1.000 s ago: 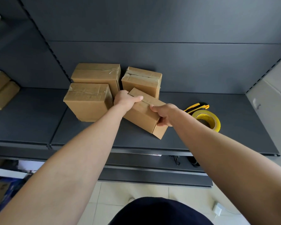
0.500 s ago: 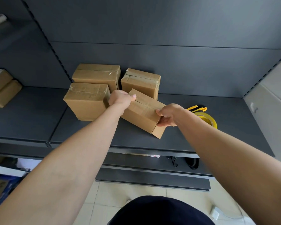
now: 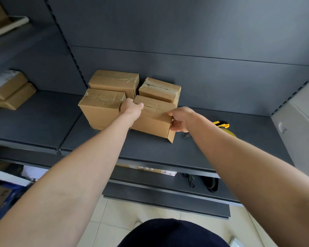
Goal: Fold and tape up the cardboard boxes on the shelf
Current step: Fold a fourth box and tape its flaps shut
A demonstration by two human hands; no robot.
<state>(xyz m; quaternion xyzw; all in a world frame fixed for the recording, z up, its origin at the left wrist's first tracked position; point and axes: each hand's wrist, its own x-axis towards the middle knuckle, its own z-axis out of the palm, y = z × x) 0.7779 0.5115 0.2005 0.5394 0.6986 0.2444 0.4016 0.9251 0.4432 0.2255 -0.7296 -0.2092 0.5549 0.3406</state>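
Note:
A taped cardboard box (image 3: 154, 120) stands on the dark shelf (image 3: 150, 152), held at both ends. My left hand (image 3: 131, 107) grips its left top edge, thumb over the top. My right hand (image 3: 181, 119) grips its right end, fingers curled round the side. Three other taped boxes stand close by: one to the left (image 3: 101, 107), one behind left (image 3: 114, 82), one behind (image 3: 160, 90). The held box touches the left box and sits just in front of the rear one.
A yellow tape roll (image 3: 228, 131) and a yellow-black cutter (image 3: 221, 123) lie right of the boxes, partly hidden by my right forearm. More boxes (image 3: 9, 91) sit on the shelf at far left. Lower shelves hold cables (image 3: 210, 184) and packages.
Both hands have pushed the held box back and left, squaring it up against the other boxes. The camera has tilted, so the tape roll is now mostly hidden behind my right arm.

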